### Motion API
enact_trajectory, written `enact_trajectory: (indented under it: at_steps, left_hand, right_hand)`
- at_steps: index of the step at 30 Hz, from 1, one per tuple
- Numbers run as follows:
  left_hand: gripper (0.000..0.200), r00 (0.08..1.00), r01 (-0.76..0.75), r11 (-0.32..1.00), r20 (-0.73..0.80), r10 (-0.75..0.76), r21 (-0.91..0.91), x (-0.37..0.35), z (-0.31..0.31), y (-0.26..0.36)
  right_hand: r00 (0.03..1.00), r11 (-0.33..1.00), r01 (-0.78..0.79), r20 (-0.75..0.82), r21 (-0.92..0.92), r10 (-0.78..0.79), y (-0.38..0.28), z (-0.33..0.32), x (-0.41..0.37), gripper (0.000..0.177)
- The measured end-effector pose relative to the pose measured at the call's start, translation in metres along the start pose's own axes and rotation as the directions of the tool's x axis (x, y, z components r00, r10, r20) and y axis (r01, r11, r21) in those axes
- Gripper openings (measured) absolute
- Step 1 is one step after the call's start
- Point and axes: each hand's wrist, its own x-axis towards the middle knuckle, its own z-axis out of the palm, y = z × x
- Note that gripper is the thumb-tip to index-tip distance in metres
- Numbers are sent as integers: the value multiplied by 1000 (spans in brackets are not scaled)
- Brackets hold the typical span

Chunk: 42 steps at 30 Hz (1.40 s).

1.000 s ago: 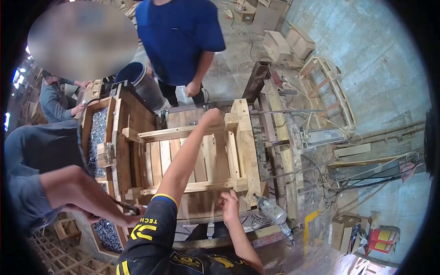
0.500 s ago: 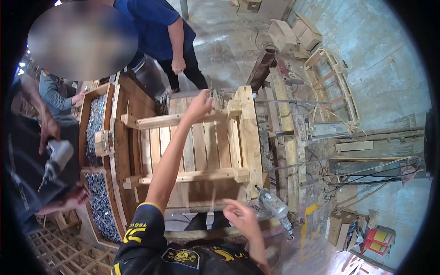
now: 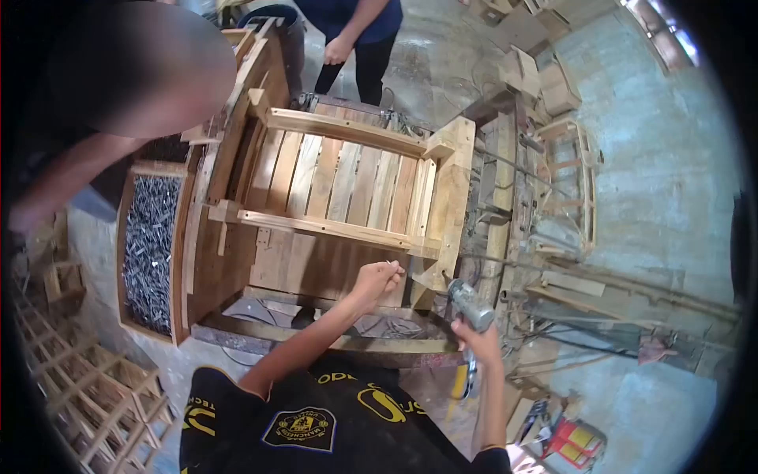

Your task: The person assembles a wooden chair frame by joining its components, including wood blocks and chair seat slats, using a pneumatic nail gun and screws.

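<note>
The drill (image 3: 471, 306) lies in the right grip (image 3: 476, 338), its fingers closed around the handle, with the bit pointing toward the near corner of the wooden frame (image 3: 335, 227). The left grip (image 3: 382, 280), fingertips pressed together, is near that corner, to the left of the drill and apart from it; whether it pinches anything small cannot be told. The frame spans pale slats (image 3: 324, 178). Farther left is a box (image 3: 183, 261) of metal fasteners (image 3: 148, 253); beyond the frame stands a person in blue (image 3: 369, 24).
</note>
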Motion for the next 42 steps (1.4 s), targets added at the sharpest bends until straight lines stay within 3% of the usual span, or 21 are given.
enact_trajectory:
  at_steps: [1, 2, 6, 9, 16, 19, 24, 27, 28, 30, 33, 34, 38, 40, 42]
  left_hand:
    - [27, 1000, 27, 999, 15, -27, -26, 10, 7, 1]
    - [26, 994, 63, 997, 83, -66, 43, 13, 21, 13]
    - [25, 926, 264, 938, 333, -180, -225, 25, 32, 21]
    - [25, 926, 349, 871, 268, -265, -346, 36, 27, 21]
    - [26, 955, 276, 850, 231, -188, -448, 48, 22, 7]
    - [27, 960, 279, 789, 145, -239, -547, 58, 29, 4]
    - [26, 958, 288, 756, 182, -223, -587, 72, 19, 0]
    - [23, 959, 282, 701, 182, -217, -655, 76, 18, -6]
    - [22, 960, 278, 675, 176, -217, -683, 74, 17, -7]
    - [18, 957, 289, 726, 191, -217, -624, 62, 13, -7]
    - [18, 933, 359, 773, 174, -315, -522, 24, -8, -8]
    - [19, 920, 390, 781, 161, -358, -487, 10, -17, -4]
    - [26, 994, 103, 982, -25, -109, -161, -36, -46, 17]
    - [27, 997, -50, 999, -51, 51, 12, -35, -61, 11]
    - [26, 988, -152, 952, 17, 153, 266, -29, -73, 11]
  right_hand:
    - [997, 998, 54, -47, -22, -55, -19, 13, -13, 35]
    - [968, 957, 226, -73, -182, -242, -39, 26, -28, 32]
    - [940, 875, 316, -7, -367, -342, -44, 38, -20, 34]
    - [984, 899, 170, 26, -403, -174, -38, 38, 7, 33]
    - [984, 898, 178, 100, -403, -150, -71, 49, 27, 29]
    - [987, 872, 144, 130, -468, -93, -79, 44, 45, 30]
    - [991, 897, 51, 132, -438, 8, -101, 50, 68, 31]
    - [986, 882, 107, 161, -460, -36, -99, 48, 85, 31]
    - [986, 893, 39, 163, -448, 38, -103, 48, 90, 31]
    - [968, 902, -100, 167, -420, 185, -114, 52, 100, 32]
    - [979, 811, 129, 204, -570, -13, -88, 51, 131, 32]
    - [977, 835, -93, 110, -542, 181, -104, 60, 130, 36]
    - [960, 868, -97, 183, -487, 210, -116, 63, 124, 34]
    - [963, 878, -84, 187, -472, 192, -104, 60, 125, 32]
    - [971, 870, 8, 210, -493, 110, -100, 63, 121, 28]
